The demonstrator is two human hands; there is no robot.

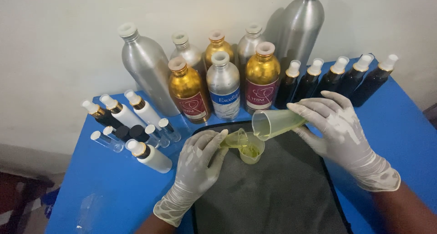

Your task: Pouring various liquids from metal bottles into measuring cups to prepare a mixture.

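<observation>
Both my hands wear pale latex gloves. My right hand (pixel 339 131) grips a clear plastic measuring cup (pixel 273 123), tipped on its side with its mouth to the left and yellow-green liquid along its lower wall. Below its mouth stands a small clear cup (pixel 251 152) with yellow-green liquid in it. My left hand (pixel 198 163) holds a small clear funnel-like piece (pixel 234 138) at that cup's rim. Both cups are over a dark grey mat (pixel 273 193) on a blue table (pixel 109 188).
Silver and gold metal bottles (pixel 223 86) stand along the wall behind the mat. A row of dark spray bottles with white caps (pixel 337 79) lines the back right. White and black spray bottles and small glass vials (pixel 132 129) lie at the left.
</observation>
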